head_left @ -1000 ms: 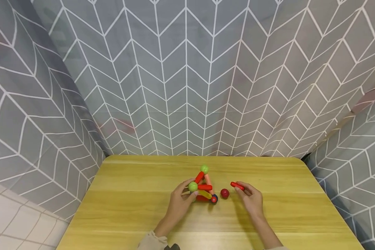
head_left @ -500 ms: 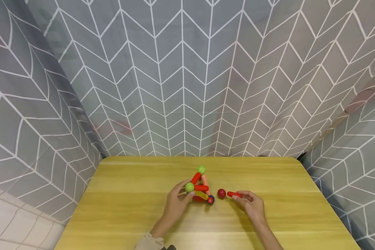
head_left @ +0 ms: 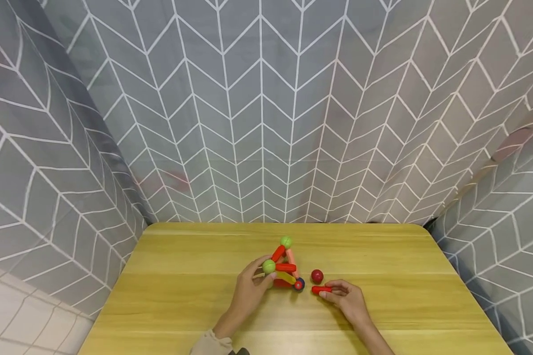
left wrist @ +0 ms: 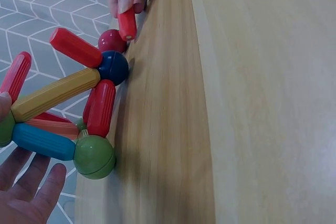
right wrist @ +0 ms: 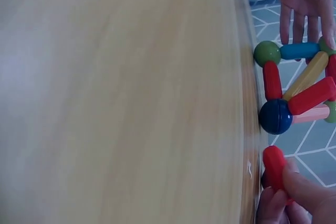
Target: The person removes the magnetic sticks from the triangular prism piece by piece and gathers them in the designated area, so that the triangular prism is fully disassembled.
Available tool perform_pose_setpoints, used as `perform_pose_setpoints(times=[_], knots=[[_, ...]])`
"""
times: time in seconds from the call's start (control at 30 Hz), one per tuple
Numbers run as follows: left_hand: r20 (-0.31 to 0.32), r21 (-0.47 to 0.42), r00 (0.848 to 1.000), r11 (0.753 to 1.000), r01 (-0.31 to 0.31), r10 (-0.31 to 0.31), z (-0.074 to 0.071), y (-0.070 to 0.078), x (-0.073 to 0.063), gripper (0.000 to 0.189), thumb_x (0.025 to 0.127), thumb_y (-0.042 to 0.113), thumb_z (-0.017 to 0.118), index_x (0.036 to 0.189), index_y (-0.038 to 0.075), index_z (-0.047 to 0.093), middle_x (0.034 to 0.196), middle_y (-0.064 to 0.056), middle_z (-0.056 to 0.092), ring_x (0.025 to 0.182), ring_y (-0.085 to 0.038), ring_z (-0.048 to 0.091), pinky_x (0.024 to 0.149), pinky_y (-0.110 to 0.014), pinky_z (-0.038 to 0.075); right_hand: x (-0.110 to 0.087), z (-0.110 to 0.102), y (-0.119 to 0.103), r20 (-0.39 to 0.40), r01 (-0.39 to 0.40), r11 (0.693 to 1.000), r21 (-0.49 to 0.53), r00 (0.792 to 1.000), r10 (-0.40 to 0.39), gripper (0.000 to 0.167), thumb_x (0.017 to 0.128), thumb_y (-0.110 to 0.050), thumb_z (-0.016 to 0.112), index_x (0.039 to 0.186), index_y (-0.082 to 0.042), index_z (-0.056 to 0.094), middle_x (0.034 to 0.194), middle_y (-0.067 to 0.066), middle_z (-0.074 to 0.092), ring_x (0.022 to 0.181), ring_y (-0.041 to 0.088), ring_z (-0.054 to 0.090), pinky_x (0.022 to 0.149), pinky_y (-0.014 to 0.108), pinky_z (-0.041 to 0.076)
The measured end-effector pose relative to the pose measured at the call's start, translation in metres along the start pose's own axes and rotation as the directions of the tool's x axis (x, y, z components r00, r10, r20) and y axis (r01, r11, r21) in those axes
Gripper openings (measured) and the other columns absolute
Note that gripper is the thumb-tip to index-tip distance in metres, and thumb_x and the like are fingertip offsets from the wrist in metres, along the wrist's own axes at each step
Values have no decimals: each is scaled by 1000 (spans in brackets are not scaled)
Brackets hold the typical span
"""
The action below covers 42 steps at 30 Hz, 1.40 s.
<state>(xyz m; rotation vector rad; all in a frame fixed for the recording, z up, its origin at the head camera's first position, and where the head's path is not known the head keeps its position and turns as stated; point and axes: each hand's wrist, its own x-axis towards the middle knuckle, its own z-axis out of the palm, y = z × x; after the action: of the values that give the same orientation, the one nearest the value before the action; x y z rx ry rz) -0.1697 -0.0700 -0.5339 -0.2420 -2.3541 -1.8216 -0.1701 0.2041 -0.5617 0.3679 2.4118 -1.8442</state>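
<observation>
My left hand (head_left: 247, 292) holds a frame of magnetic building rods and balls, its thumb against a green ball (head_left: 269, 266). The frame joins red rods, a salmon rod (head_left: 290, 256), a yellow rod (left wrist: 55, 96) and a blue rod (left wrist: 43, 141). At its lower right sits a dark blue ball (right wrist: 275, 116), from which one red rod (right wrist: 314, 96) sticks up. My right hand (head_left: 348, 301) pinches a loose red magnetic rod (head_left: 321, 290) between thumb and fingers, just right of the dark blue ball and apart from it. A loose red ball (head_left: 317, 276) lies right behind that rod.
Everything is on a wooden table (head_left: 182, 296) with rounded far corners. A grey curtain (head_left: 266, 123) with white zigzag lines hangs behind the table and along both sides. White tiles (head_left: 31, 315) show at the lower left.
My right hand has carried the loose red rod left and nearer to me, from beside the red ball to in front of it. The left hand and the frame have hardly moved.
</observation>
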Motion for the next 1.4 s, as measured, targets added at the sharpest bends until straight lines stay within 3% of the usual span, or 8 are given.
perform_pose_setpoints(times=[0.33, 0.5, 0.87, 1.13, 1.4], knots=[[4, 0, 1000, 1000, -3, 3, 2, -2, 3, 45, 92, 19, 74, 135, 21, 61, 137, -12, 63, 112, -31, 68, 89, -29, 61, 8, 4, 1, -37, 68, 986, -151, 997, -74, 36, 74, -17, 89, 103, -3, 74, 83, 6, 75, 70, 8, 64, 64, 19, 47], [7, -5, 1000, 1000, 0, 0, 1, -1, 4, 45, 92, 16, 73, 135, 19, 61, 136, -13, 63, 112, -31, 68, 89, -28, 61, 10, 3, -3, -37, 44, 984, -173, 998, -52, 37, 74, -17, 89, 104, -2, 74, 88, 6, 75, 73, 10, 66, 67, 19, 48], [23, -48, 1000, 999, 14, -13, 0, 2, 6, 42, 94, 14, 71, 134, 15, 60, 135, -12, 62, 117, -32, 65, 95, -31, 58, 11, 3, -3, -28, 2, 986, -168, 1000, -7, 41, 75, -21, 88, 109, -4, 73, 92, 4, 76, 77, 12, 68, 72, 20, 49], [-29, -24, 999, 999, 23, -24, 6, 11, 12, 40, 95, 24, 69, 130, 7, 62, 129, -15, 66, 112, -31, 66, 93, -38, 60, 13, 3, -4, -30, -6, 988, -152, 1000, 1, 44, 74, -21, 89, 110, -2, 72, 93, 6, 75, 74, 12, 66, 65, 20, 50], [-77, -14, 996, 999, 44, -45, 9, 15, 16, 32, 94, 15, 69, 125, 7, 66, 128, -14, 68, 114, -28, 65, 93, -36, 59, 13, 4, -5, -23, -5, 992, -128, 1000, 2, 41, 75, -17, 88, 109, -1, 72, 96, 7, 74, 75, 11, 66, 63, 19, 54]])
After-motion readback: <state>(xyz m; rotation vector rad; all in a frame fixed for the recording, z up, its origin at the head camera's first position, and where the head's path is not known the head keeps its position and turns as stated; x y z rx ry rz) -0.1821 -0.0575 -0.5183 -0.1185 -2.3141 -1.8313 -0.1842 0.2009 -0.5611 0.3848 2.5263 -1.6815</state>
